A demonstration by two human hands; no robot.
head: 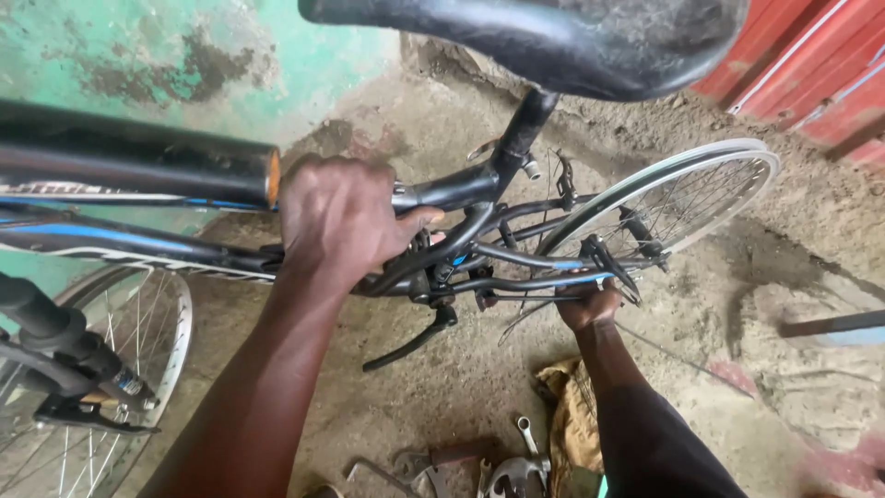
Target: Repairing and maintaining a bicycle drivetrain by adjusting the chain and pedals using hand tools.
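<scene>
On the dirt floor (461,387) nearest the camera lie metal spanners and tool parts (502,466) beside a crumpled tan rag (567,415). Above them, the left hand (346,221) is clenched around the black and blue metal bicycle frame (442,194). Farther off, the right hand (590,304) grips the frame's thin lower stay, just beside the silver-rimmed spoked rear wheel (673,194).

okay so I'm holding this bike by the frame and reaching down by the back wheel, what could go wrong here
1. Your right hand sits low on the frame beside the rear wheel; if the wheel turns, fingers could catch in the spokes.
2. Only your left hand steadies the frame, so the bike may tip.
3. Loose tools and a rag lie on the floor near you; they could trip you.
</scene>
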